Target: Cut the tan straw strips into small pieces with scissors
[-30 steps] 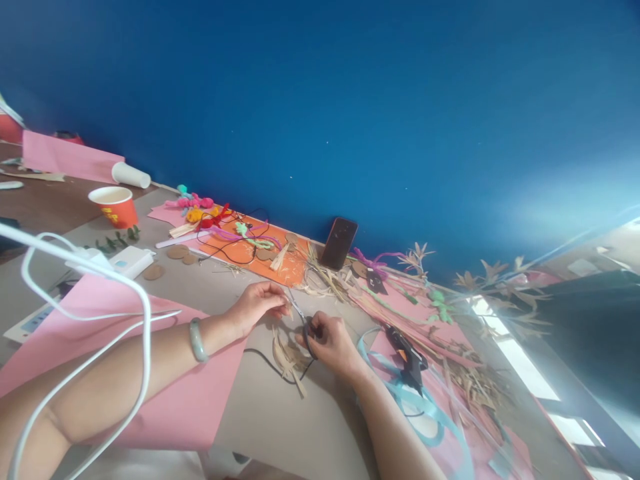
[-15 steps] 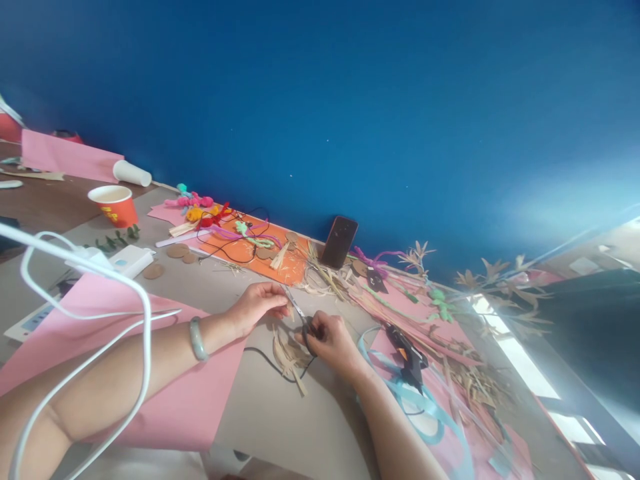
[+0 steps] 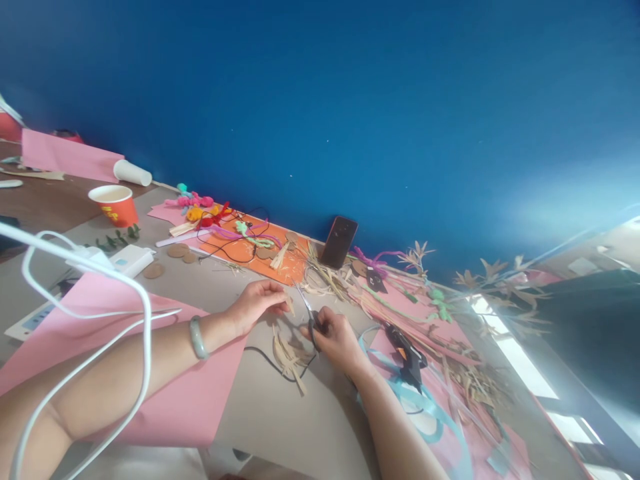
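- In the head view, my left hand [image 3: 264,303] is at the centre of the frame, its fingers pinched together on a tan sliver [image 3: 291,306].
- My right hand [image 3: 334,339] is just right of it, fingers closed around the dark handles of the scissors [image 3: 309,311]; the blades point up and to the left, close to my left fingertips and apart from the sliver.
- Below my 2 hands, a bundle of dried strips [image 3: 289,357] lies on the grey counter [image 3: 280,427], with a dark cord [image 3: 267,355] beside it.
- I wear 1 pale green bangle [image 3: 198,339] on my left wrist; that forearm crosses above a large pink sheet [image 3: 200,407] in the lower left.
- White cables [image 3: 147,333] loop across the left side of the frame.
- At the left, I see a red paper cup [image 3: 119,208] standing upright and a white cup [image 3: 133,173] on its side behind it.
- Above my left hand, an orange sheet [image 3: 287,272] carries cords and scraps, and a phone [image 3: 340,242] leans by the blue wall [image 3: 320,120].
- To the right of my right hand, a black glue gun [image 3: 407,357] lies near a light blue ribbon [image 3: 433,413].
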A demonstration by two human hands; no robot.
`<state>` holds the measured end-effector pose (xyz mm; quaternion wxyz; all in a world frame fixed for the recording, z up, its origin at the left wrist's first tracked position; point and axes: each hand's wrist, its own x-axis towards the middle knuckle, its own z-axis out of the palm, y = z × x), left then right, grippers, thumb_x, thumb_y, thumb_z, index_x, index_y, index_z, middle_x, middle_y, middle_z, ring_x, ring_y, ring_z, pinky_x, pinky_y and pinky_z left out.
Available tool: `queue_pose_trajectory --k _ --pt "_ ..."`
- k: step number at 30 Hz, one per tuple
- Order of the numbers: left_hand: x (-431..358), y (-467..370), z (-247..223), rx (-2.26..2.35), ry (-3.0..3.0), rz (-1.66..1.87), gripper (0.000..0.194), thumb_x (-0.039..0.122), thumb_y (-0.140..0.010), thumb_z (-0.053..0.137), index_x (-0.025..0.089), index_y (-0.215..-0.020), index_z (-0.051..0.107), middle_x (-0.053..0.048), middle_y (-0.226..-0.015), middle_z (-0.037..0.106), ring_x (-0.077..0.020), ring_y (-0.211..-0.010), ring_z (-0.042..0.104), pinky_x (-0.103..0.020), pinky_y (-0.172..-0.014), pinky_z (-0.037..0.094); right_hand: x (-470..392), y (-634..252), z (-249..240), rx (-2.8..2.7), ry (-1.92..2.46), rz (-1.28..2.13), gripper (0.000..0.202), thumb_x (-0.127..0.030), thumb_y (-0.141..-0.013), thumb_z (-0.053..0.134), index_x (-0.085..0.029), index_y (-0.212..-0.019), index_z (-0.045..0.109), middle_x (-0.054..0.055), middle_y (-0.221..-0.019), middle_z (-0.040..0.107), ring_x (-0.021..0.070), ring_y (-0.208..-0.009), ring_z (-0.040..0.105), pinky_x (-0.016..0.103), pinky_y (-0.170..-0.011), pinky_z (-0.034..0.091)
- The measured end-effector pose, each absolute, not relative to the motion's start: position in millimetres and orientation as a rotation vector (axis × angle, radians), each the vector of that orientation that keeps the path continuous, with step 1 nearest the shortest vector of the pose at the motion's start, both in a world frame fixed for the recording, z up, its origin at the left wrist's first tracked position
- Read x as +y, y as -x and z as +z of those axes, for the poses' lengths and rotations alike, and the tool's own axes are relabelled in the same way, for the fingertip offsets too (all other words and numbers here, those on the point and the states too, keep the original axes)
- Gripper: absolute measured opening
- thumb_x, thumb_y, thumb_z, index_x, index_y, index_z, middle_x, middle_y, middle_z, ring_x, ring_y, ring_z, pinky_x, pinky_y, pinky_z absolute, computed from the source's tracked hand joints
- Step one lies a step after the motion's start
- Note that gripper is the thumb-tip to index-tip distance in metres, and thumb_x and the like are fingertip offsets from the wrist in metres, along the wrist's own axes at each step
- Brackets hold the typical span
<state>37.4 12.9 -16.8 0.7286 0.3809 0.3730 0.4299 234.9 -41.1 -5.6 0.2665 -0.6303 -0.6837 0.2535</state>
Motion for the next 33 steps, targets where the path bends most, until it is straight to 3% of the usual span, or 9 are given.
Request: queue_pose_trajectory --k 13,21,33 --pt "19 -37 -23 0.755 -0.775 1.107 0.033 0.035 -0.07 0.075 0.016 -0.081 0.051 -0.003 -0.071 0.07 -0.0144 -0.071 0.068 -0.025 -0.069 0.052 -43 -235 -3 -1.976 1.705 0.592 0.028 -0.041 -0.067 0.062 -0.021 -0.063 0.042 -0.007 -0.053 0.044 0.0089 -0.052 0.035 0.022 -0.053 0.03" --pt "19 -36 -26 0.738 -0.773 1.128 0.033 0.035 -0.069 0.075 0.016 -0.081 0.051 -0.001 -0.07 0.068 -0.0137 -0.07 0.068 -0.026 -0.07 0.052 -46 -231 3 -2.03 1.77 0.476 0.029 -0.039 -0.068 0.062 -0.022 -0.063 0.04 -0.005 -0.056 0.048 0.0116 -0.058 0.04 0.026 -0.064 0.035" --pt "18 -37 -25 0.725 -0.757 1.113 0.032 0.033 -0.069 0.076 0.016 -0.08 0.051 -0.001 -0.07 0.068 -0.0139 -0.07 0.068 -0.026 -0.07 0.053 -45 -232 0 -2.005 1.74 0.546 0.029 -0.037 -0.068 0.06 -0.022 -0.061 0.036 -0.006 -0.053 0.042 0.0102 -0.054 0.033 0.023 -0.054 0.029"
